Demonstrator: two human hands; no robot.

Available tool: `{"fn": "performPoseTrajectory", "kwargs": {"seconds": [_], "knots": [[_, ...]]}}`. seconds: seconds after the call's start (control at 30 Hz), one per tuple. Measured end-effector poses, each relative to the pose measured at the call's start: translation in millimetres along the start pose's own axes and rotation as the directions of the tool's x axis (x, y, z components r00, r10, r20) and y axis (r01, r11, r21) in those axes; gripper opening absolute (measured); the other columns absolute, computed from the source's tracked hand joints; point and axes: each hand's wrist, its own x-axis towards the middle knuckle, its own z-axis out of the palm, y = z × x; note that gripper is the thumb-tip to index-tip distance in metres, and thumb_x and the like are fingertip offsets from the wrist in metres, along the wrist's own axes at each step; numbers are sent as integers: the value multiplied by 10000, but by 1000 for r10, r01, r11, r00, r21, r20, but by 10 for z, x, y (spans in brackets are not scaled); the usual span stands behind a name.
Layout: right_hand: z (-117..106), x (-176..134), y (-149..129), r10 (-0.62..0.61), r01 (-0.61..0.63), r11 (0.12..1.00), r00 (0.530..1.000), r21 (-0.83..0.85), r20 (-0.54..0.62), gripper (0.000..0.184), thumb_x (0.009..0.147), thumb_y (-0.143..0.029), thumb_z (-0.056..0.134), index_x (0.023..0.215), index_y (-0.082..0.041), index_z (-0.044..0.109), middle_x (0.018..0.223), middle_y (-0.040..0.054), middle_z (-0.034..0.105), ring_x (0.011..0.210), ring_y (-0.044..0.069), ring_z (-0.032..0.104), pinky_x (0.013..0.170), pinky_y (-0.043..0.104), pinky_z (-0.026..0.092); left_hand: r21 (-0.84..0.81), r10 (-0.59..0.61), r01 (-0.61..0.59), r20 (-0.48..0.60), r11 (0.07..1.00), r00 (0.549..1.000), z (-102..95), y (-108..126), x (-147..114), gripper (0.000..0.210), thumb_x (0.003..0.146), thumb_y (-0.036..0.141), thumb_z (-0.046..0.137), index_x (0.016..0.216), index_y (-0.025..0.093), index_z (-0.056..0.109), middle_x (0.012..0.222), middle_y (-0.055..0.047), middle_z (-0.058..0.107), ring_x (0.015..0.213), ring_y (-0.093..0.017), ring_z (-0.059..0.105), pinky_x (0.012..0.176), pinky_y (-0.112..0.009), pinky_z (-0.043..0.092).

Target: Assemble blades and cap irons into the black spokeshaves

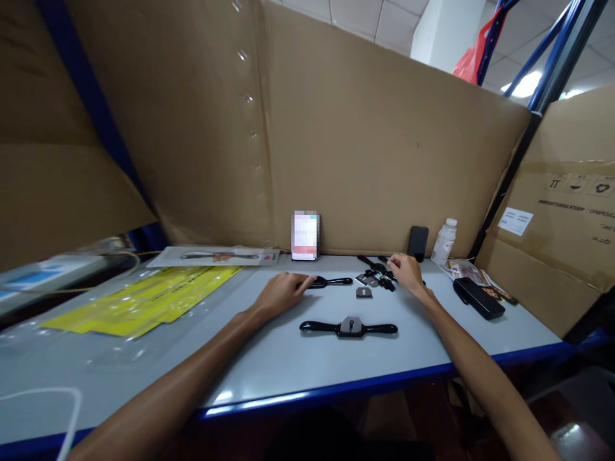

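Observation:
My left hand [283, 291] is closed on the left end of a black spokeshave [336, 282], which lies on the table. Over a cluster of black spokeshaves [372, 264] and parts, my right hand [407, 270] has its fingers bent together; what they pinch, if anything, is hidden. Loose grey blades [368, 280] lie beside that cluster. One separate blade [364, 292] rests just in front of them. Nearer the front edge, another black spokeshave [331, 328] lies crosswise with a grey blade [352, 325] on its middle.
A lit phone [305, 237] leans against the cardboard back wall [384, 160]. At the right are a dark phone [418, 243], a clear bottle [444, 242] and a black case [478, 299]. Yellow sheets [144, 301] under clear plastic and a packaged spokeshave [216, 256] lie left.

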Motion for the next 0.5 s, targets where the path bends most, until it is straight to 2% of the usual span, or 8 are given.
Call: {"fn": "performPoseTrajectory", "kwargs": {"seconds": [0.1,0.17,0.33,0.43,0.5], "knots": [[-2,-14,101,41,-42,998,999,-53,-23,246,996,-169,568,1043,-188,808,1103,109,802,987,250,712,817,309,477,2,-2,2,-6,1000,1000,17,-29,12,568,1056,513,369,949,204,833,858,-123,813,796,-291,726,642,-308,351],[34,-34,113,25,-25,997,1000,-74,-1,237,976,-150,597,1059,-201,813,1119,103,804,1057,258,696,859,309,476,4,-3,3,-8,1000,1000,27,-38,16,551,1054,501,375,988,205,835,902,-124,822,824,-296,736,649,-306,361],[128,-51,58,-88,94,992,993,-83,78,342,987,-95,562,1211,-216,790,1276,89,772,1205,246,631,1025,309,422,8,-1,1,-12,1000,1000,37,-37,16,543,1061,491,364,1024,211,828,939,-117,828,850,-296,745,656,-304,375],[184,-77,-6,-179,190,980,974,-66,140,373,1019,-128,550,1308,-245,754,1327,72,752,1225,243,609,1037,310,410,10,11,-11,-11,1000,1000,34,-21,16,529,1063,496,379,962,222,820,907,-103,824,829,-284,742,659,-297,379],[221,-107,-59,-230,243,969,956,-52,181,352,1022,-151,570,1299,-260,758,1297,67,763,1211,243,613,1022,310,412,12,16,-16,-11,1000,1000,30,-7,15,523,1065,494,387,929,226,815,877,-97,819,804,-273,737,653,-293,378]]}}
